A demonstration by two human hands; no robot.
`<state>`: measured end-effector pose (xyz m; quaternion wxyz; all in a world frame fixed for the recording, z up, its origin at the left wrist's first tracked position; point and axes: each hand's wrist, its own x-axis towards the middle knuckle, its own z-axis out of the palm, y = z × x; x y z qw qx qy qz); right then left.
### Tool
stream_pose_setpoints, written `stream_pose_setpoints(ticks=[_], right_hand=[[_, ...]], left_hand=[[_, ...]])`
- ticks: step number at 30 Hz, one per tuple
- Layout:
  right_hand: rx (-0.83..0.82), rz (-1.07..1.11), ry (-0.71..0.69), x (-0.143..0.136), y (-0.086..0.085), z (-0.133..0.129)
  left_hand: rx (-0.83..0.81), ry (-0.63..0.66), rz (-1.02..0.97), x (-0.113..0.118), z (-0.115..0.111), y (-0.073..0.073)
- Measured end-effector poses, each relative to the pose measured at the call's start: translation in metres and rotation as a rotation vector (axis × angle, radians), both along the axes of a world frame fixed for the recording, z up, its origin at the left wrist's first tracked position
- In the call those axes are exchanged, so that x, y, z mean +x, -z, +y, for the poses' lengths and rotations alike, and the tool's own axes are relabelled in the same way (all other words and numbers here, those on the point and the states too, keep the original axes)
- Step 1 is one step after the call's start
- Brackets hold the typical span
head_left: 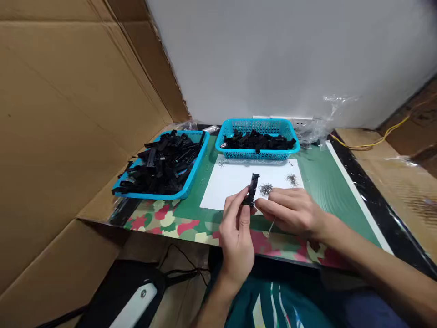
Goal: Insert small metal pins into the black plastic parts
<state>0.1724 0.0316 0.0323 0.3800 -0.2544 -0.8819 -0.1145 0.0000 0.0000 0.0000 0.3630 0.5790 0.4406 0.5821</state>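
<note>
Part [253,187] mid-frame, pinched in the left hand [238,237], probably to steady it for the right hand [293,210]; can't tell what those bunched fingers hold tbh.

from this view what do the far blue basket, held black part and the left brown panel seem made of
Far blue basket: likely plastic, shiny, with perforated walls.
Black part in the left hand: probably moulded plastic from its notched shape; finish too small to judge.
Left brown panel: matt cardboard, by its creases and rough edge.
</note>
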Motion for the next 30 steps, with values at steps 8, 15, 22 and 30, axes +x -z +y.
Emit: stream_pose_setpoints(ticks=[8,15,22,30], right_hand=[[-0.031,0.011,0.026,-0.0019,-0.001,0.0019],[-0.009,-0.026,0.064,0.0008,-0.0021,0.0041],[-0.246,0.155,-0.052,0.0039,-0.0007,0.0102],[-0.344,0.288,-0.025,0.0018,-0.0043,0.0044]], left_hand=[[0.011,-0.006,-0.034,-0.004,-0.002,-0.0006],[0.033,0.021,-0.014,-0.0032,-0.0012,-0.0009],[0.01,0.078,-0.047,-0.0045,0.0004,-0.0023],[-0.084,0.126,-0.097,-0.0061,0.0026,-0.0053]])
